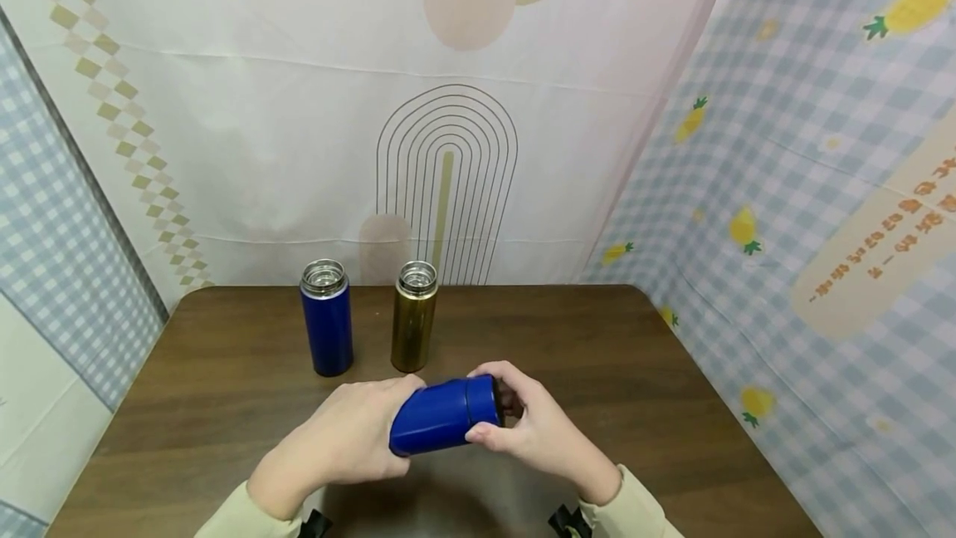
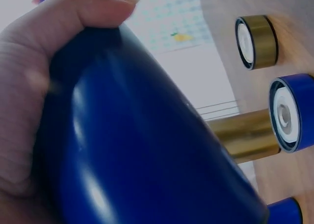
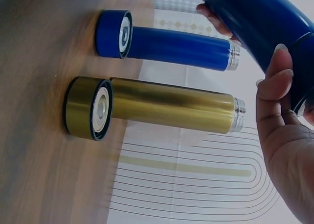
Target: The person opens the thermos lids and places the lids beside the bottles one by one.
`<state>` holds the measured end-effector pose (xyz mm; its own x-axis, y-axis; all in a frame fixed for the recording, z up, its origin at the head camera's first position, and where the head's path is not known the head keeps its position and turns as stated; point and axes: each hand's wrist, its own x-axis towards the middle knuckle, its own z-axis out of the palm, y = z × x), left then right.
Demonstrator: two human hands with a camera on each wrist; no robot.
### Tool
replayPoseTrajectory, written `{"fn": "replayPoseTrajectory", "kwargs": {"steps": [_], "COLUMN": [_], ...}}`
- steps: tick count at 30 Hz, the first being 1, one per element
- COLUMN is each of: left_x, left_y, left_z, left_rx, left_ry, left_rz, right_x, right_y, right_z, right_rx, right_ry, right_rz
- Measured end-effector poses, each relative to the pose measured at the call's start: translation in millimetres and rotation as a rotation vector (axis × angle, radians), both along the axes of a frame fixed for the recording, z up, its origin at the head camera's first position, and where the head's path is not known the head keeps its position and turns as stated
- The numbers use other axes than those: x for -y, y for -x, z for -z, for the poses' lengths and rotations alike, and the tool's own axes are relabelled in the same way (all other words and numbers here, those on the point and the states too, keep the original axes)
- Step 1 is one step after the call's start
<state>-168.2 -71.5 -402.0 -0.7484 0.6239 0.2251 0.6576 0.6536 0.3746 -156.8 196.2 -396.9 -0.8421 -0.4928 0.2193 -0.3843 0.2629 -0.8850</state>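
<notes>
Above the table's near part, my left hand (image 1: 354, 430) grips the body of a blue thermos bottle (image 1: 433, 419), tilted almost onto its side. At the bottle's right end, my right hand (image 1: 538, 430) pinches the blue lid (image 1: 484, 399) between thumb and fingers. The lid sits on the bottle, a thin seam between them. Behind the hands stand another blue bottle (image 1: 329, 330) and a gold bottle (image 1: 413, 326), both upright with bare steel mouths. Their lids, one gold (image 3: 81, 109) and one blue (image 3: 109, 34), lie on the table in the right wrist view; the head view hides them.
The brown wooden table (image 1: 597, 339) has rounded far corners. A pale printed cloth (image 1: 284, 148) hangs directly behind it, and blue checked cloth (image 1: 717, 272) hangs along the right side. More checked cloth (image 1: 60, 214) covers the left.
</notes>
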Motion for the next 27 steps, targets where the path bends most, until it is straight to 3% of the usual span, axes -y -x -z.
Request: {"fn": "replayPoseTrajectory", "kwargs": {"steps": [8,13,16,21,23,27], "left_x": [1.4,0.0,-2.1,-6.4,-7.6,-8.2], "left_y": [2.4,5.8,7.5,9.1,9.8,10.7], "left_z": [-4.6,1.6,8.1,13.3,13.4,13.8], "left_rx": [0.024,0.019,-0.062,-0.293,-0.358,-0.423], "left_ry": [0.013,0.017,0.033,0.062,0.044,-0.032], "left_rz": [0.013,-0.020,-0.080,-0.158,-0.170,-0.150], "right_x": [0.3,4.4,10.3,19.0,20.6,21.0], "right_y": [-0.4,-0.3,0.8,1.3,1.8,2.3], "right_z": [-1.1,6.1,10.6,9.5,8.1,7.3], "right_rx": [0.003,-0.123,-0.117,0.159,0.217,0.209], "right_ry": [0.012,-0.027,-0.049,0.032,0.075,0.123], "right_rz": [-0.037,0.005,0.076,0.169,0.193,0.219]}}
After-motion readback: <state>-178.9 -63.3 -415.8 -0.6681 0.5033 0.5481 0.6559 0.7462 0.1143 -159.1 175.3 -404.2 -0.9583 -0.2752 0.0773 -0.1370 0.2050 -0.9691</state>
